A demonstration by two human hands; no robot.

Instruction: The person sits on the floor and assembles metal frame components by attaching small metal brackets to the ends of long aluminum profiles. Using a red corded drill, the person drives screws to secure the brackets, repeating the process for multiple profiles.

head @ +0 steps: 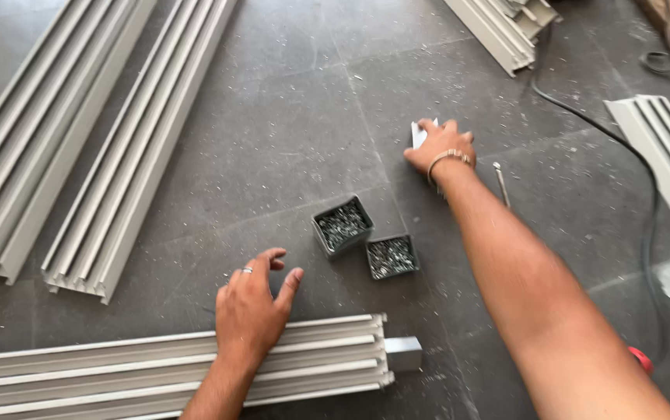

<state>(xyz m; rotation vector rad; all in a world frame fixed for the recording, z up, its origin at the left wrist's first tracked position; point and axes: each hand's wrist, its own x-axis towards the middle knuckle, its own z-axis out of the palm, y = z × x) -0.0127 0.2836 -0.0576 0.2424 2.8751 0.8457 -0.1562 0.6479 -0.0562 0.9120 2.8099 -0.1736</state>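
My left hand point(251, 305) rests on the far edge of a grey ribbed aluminium profile point(117, 369) lying across the floor in front of me, fingers loosely spread, holding nothing. A short square metal insert point(403, 354) sticks out of the profile's right end. My right hand point(442, 146) reaches far forward and lies over a small white piece point(419, 132) on the floor; whether the fingers grip it is hidden. Two small square tins of screws point(342, 224) point(391, 257) stand between my arms.
Long grey profiles point(109, 155) lie at the left, another point(665, 159) at the right, more point(502, 27) at the top. A black cable point(584, 117) snakes across the dark tiled floor. A thin metal rod point(500, 183) lies beside my right wrist.
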